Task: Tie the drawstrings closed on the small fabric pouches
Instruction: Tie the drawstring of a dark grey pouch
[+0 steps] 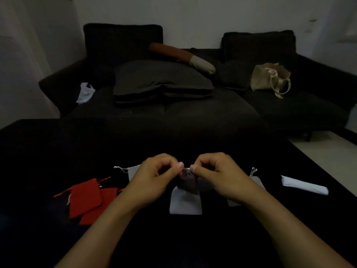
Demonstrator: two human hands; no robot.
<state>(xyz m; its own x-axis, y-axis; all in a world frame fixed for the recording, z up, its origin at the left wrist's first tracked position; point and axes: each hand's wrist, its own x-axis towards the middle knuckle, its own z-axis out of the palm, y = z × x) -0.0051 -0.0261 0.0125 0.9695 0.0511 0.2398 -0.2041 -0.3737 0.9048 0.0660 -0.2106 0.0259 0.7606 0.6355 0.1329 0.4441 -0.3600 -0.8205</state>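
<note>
Black desk [58,151]: small dark fabric pouch [188,182] is held up, its pale drawstring [187,168] pinched by left hand [154,178] and right hand [218,176]; slipping could loosen the knot.

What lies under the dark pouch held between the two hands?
A flat pale grey fabric pouch lies on the black table directly below the dark pouch. Its top edge and drawstring are covered by the dark pouch.

Two red pouches [85,200], four grey pouches [185,204], one dark pouch [188,181].
</note>
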